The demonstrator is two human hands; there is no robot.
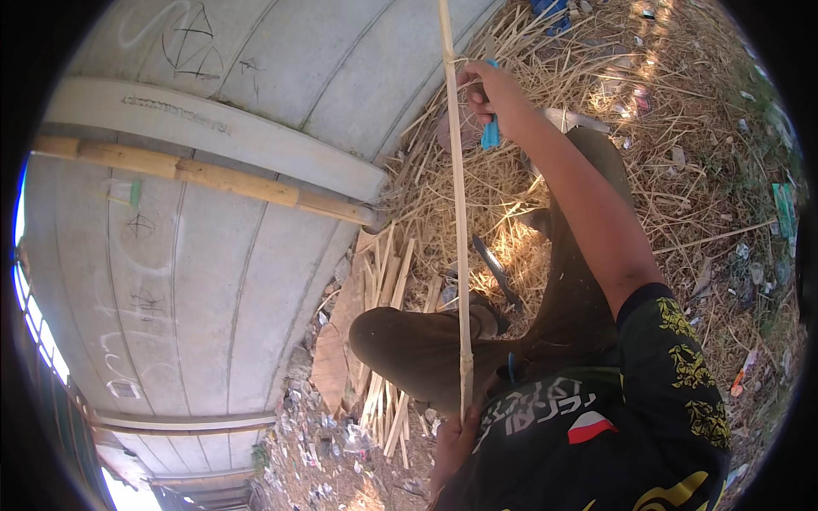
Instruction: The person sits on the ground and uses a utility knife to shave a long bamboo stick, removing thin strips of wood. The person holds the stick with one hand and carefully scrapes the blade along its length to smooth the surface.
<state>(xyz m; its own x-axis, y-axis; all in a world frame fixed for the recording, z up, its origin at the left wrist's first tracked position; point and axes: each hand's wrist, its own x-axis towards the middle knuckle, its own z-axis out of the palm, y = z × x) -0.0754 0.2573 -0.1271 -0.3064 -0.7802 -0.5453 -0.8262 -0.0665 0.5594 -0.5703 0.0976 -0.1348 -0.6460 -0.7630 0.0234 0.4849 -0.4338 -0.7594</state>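
Wall (230, 281) left of strip (460, 230), blade (497, 268) between legs (417, 345), slats (397, 419) beside wall.

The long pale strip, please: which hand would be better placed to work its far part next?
Probably the right hand, holding a blue item, since it is beside the far part of the strip; the left hand is at the near end.

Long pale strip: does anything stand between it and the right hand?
Nothing visible does. The right hand, curled around a blue object, is just right of the upper part of the long pale strip; contact is unclear. The straw lies beyond them on the ground.
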